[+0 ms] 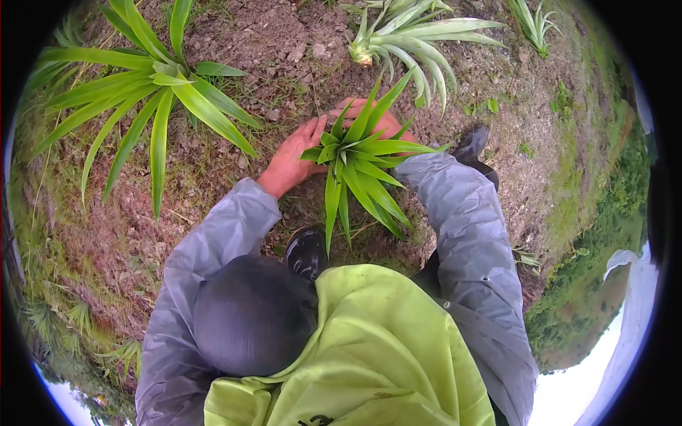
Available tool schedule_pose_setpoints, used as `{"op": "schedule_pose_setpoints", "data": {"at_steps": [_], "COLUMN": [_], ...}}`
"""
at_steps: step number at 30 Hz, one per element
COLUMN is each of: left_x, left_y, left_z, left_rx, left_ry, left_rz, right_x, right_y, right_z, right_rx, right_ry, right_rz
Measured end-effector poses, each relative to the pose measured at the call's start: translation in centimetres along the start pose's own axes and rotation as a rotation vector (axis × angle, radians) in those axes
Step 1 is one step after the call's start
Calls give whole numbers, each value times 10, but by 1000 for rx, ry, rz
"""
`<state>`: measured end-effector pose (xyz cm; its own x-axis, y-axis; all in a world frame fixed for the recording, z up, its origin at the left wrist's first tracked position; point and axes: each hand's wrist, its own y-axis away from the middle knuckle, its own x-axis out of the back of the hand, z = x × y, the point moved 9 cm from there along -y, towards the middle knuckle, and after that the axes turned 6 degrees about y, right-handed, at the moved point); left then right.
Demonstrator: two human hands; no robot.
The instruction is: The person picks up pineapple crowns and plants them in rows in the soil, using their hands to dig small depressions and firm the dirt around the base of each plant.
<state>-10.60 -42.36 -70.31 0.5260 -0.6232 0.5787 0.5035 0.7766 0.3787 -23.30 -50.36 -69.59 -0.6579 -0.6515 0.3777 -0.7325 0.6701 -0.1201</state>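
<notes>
A small green pineapple plant [344, 150] stands upright in the soil between my hands, its leaves fanning outward. My left hand [293, 157] lies at its left side, fingers stretched toward the soil by the base. On the plant's far right side, my right hand [376, 119] reaches round behind the leaves with its fingers extended against the ground. Leaves cover part of both hands and hide the plant's base. Neither hand shows an object in its grasp.
A larger pineapple plant [169, 77] grows at the upper left. A pale loose pineapple sucker [405, 41] lies at the upper right, with another small plant [537, 32] beyond. Dark boots [307, 250] and my bent knee [256, 316] are close by. Green vegetation slopes along the right.
</notes>
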Motion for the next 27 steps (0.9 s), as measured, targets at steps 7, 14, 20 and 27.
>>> {"op": "schedule_pose_setpoints", "data": {"at_steps": [7,14,20,27], "left_x": [-18,-6,2,-1], "left_y": [-7,-10,-4,-14], "left_z": [-15,-3,-1,14], "left_rx": [25,-7,-38,-119], "left_ry": [110,35,38,42], "left_rz": [-12,48,93,-37], "right_x": [-8,-4,0,0], "right_y": [3,23,33,50], "right_z": [35,23,27,31], "right_rx": [-78,-58,-97,-171], "right_ry": [-16,13,248,142], "right_rz": [-50,-35,-23,11]}}
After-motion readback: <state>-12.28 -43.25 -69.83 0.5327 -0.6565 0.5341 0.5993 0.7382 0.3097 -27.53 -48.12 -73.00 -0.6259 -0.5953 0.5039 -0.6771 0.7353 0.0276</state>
